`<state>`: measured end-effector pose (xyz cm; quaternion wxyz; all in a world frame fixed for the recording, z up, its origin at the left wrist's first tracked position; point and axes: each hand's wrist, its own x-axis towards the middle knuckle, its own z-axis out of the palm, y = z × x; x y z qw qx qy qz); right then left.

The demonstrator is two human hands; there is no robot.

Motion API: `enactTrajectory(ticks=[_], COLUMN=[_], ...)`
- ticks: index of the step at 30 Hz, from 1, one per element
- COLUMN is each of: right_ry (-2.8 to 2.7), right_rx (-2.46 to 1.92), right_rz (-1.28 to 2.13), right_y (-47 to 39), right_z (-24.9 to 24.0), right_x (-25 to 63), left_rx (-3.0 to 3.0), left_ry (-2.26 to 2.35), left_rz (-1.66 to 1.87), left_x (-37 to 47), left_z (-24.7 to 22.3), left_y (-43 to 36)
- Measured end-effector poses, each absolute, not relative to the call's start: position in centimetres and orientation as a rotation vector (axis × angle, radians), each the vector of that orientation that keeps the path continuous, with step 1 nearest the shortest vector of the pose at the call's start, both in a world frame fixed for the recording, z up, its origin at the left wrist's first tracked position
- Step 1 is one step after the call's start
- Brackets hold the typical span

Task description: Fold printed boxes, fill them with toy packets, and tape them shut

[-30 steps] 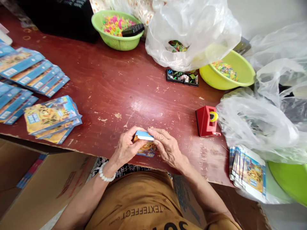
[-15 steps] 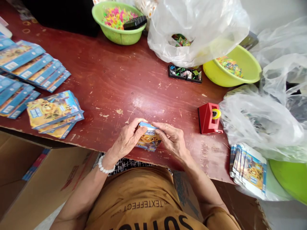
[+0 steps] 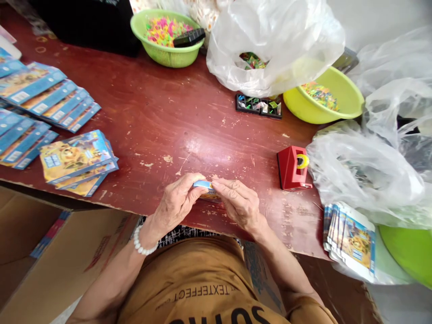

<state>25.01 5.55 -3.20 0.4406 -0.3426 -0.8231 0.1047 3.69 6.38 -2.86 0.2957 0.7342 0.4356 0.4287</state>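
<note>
A small printed cardboard box is held between both hands near the table's front edge. It stands tilted up, so mostly its narrow blue edge shows. My left hand grips its left end between thumb and fingers. At the right end, my right hand is closed on the box, its fingers lying along the top edge. The hands hide most of the box's printed face. A white bead bracelet circles my left wrist.
Stacks of blue printed boxes lie at the left. A red tape dispenser and flat cartons are on the right. Along the back are a green basket, a plastic bag, a black tray and a yellow bowl.
The box has been tipped, so its printed face, visible before, is now mostly hidden and its blue edge shows. Both hands have turned with it and keep their hold.
</note>
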Motion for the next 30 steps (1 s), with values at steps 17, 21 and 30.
enactTrajectory(ticks=[17, 21, 30], right_ry=[-1.711, -1.691, -1.921], right_rx=[-1.109, -1.095, -0.980], right_rz=[0.694, 0.745, 0.349], right_y=[4.2, 4.4, 4.2], right_z=[-1.1, -0.7, -1.8], right_x=[24.9, 25.1, 25.1], left_rx=[1.490, 1.452, 1.454], left_ry=[1.137, 1.115, 1.086], left_rz=[1.122, 1.135, 1.118], left_x=[3.9, 4.0, 3.9], left_z=[-1.8, -1.8, -1.9], left_y=[5.9, 6.0, 5.8])
